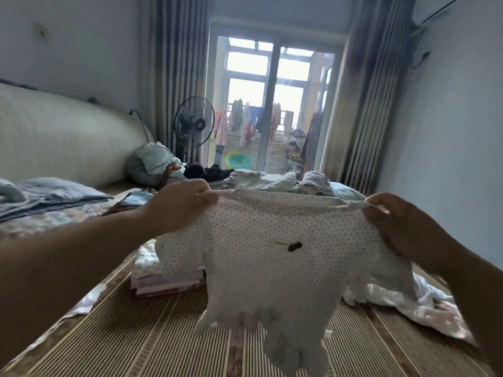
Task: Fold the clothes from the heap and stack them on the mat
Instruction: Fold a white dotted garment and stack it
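Observation:
A white dotted garment hangs in the air over the striped mat, stretched by its top edge. My left hand pinches its left corner and my right hand grips its right corner. It carries a small dark mark near the middle, and its lower part dangles blurred. Behind it on the mat sits a stack of folded clothes, partly hidden by the garment. The heap of unfolded clothes lies further back on the bed.
A shiny pale sheet is bunched at the right of the mat. Folded blue bedding and a long white bolster lie at the left. A standing fan and a glass balcony door are at the back.

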{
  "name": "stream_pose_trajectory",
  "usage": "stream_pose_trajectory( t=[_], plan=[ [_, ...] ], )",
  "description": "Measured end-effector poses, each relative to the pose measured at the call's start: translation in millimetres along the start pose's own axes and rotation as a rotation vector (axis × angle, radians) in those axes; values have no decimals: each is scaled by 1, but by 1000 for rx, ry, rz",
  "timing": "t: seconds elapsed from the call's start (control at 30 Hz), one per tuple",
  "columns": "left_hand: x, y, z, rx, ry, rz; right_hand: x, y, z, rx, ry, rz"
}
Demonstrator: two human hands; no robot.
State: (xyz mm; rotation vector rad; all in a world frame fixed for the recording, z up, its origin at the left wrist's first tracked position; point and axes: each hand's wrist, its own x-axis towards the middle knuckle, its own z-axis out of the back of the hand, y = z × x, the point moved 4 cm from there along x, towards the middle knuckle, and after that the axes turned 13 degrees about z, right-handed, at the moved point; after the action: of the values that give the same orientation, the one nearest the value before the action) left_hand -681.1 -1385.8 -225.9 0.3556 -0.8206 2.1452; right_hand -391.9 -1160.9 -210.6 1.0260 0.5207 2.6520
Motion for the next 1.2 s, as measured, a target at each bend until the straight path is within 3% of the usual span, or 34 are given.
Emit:
stream_pose_trajectory(
  t=[0.2, 0.33, 0.43, 0.57, 0.77, 0.93, 1.07, 1.13, 1.2],
  plan=[
    [-5, 21, 33, -138, 30, 59, 14, 15, 13, -76, -5, 102],
    [1, 36, 14, -136, 93, 109, 34, 1, -15, -50, 110, 98],
    [8, 62, -36, -113, 198, 187, 53, -41, -71, -56, 234, 30],
    [9, 117, -137, -67, 339, 293, 59, -113, -175, -95, 490, -193],
    [11, 182, -270, 80, 364, 427, 48, -182, -315, -369, 728, -296],
    [17, 205, -313, 172, 349, 527, 39, -227, -353, -311, 680, -384],
    [15, 220, -323, 110, 533, 582, 25, -253, -359, 9, 750, -567],
    [10, 227, -316, 78, 598, 594, 18, -264, -346, 74, 836, -569],
    [2, 240, -302, 116, 697, 618, 16, -275, -326, 55, 810, -711]
  ],
)
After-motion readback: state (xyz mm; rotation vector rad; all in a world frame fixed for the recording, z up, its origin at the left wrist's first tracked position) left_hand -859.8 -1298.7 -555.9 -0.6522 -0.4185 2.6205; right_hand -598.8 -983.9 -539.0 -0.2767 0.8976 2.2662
